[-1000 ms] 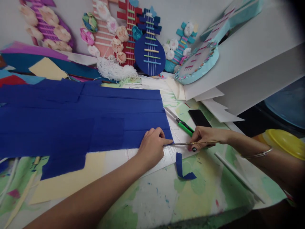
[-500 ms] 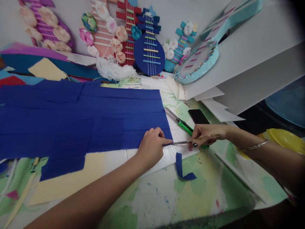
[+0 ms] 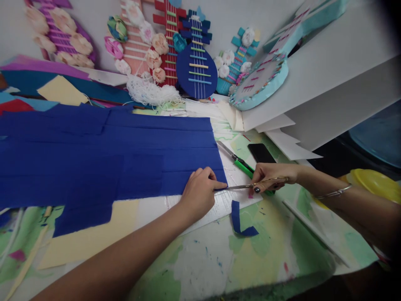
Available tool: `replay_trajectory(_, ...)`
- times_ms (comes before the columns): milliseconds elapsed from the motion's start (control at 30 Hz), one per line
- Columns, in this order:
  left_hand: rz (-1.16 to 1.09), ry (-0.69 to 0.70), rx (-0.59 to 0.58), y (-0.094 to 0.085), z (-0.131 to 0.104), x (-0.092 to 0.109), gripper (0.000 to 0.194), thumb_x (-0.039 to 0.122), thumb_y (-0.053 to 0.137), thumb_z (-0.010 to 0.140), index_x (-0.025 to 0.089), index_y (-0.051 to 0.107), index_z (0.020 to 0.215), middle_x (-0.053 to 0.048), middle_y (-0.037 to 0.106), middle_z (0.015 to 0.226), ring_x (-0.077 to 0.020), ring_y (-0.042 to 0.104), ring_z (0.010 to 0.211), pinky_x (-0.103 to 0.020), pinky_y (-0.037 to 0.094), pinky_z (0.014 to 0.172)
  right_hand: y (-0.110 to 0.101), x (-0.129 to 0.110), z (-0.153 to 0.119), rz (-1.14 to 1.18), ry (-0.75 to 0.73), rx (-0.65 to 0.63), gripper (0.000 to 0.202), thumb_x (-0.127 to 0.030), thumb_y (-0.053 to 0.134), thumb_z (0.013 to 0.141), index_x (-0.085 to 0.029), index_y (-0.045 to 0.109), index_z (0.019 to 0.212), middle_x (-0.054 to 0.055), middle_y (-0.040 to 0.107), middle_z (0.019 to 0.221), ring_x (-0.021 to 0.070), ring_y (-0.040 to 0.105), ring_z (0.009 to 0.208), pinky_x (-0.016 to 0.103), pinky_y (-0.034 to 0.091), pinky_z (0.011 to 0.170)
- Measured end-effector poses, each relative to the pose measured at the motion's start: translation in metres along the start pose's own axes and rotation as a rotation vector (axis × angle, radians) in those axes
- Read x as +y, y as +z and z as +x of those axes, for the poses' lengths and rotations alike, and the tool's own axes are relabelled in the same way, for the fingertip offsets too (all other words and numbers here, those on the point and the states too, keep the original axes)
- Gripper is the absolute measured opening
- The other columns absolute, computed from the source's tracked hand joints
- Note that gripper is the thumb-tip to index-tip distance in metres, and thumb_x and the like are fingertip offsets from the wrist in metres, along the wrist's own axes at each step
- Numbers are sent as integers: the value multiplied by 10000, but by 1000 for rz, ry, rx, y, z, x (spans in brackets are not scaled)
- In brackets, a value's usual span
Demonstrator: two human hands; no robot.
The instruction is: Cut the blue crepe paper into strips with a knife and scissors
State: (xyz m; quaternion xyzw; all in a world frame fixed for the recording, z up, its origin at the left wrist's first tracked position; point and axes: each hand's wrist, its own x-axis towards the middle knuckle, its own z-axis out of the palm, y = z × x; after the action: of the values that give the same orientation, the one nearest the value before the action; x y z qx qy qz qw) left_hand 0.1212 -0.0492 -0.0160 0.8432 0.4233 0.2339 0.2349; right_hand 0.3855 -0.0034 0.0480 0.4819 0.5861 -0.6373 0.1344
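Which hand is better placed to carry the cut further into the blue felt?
The right hand. It already holds the scissors, tips at the blue felt corner. The left hand lies flat, pinning that corner, so it is better kept there.

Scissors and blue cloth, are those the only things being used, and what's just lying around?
In use: left hand pressing the blue cloth; right hand holding scissors at its corner.

Lying about: green knife, black phone, blue scrap, white string, yellow bowl.
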Motion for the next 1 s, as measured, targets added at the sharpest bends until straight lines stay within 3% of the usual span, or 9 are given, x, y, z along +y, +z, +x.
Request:
replay_trajectory(100, -10, -19, -16, -1, 1, 1, 465, -16, 492, 827, 334, 731, 1020, -34, 550, 920, -191, 459, 848, -341, 380, 752, 2, 0, 0, -17, 6, 19, 407, -502, 739, 721, -98, 704, 675, -97, 335, 405, 24, 233, 350, 187, 145, 326)
replay_trajectory(367, -23, -47, -45, -2, 2, 2, 462, -18, 503, 824, 328, 732, 1027, -37, 553, 933, -192, 464, 870, -338, 369, 777, 1, 0, 1, -20, 12, 20, 411, -506, 744, 713, -99, 733, 773, -99, 345, 399, 27, 241, 343, 184, 150, 317)
replay_trajectory(533, -27, -34, -30, -1, 1, 1, 463, -11, 496, 826, 335, 730, 1026, -36, 554, 931, -196, 462, 866, -342, 371, 770, -1, 3, 2, -42, -26, -16, 415, -513, 724, 735, -102, 706, 684, -96, 343, 393, 28, 243, 336, 186, 164, 318)
replay_trajectory(800, -39, -37, -32, -2, 2, 1, 447, -10, 500, 824, 321, 739, 1006, -43, 562, 922, -201, 466, 861, -349, 376, 766, -2, 6, 2, -65, -67, -34, 459, -508, 722, 740, -111, 750, 969, -102, 361, 407, 27, 237, 338, 172, 182, 315)
replay_trajectory(1000, -25, -35, -28, -1, 2, 1, 449, -11, 507, 822, 326, 737, 1010, -39, 561, 927, -196, 467, 867, -347, 383, 777, 0, 5, 1, -63, -53, -5, 467, -536, 726, 717, -104, 752, 892, -98, 367, 410, 26, 238, 338, 178, 183, 317)
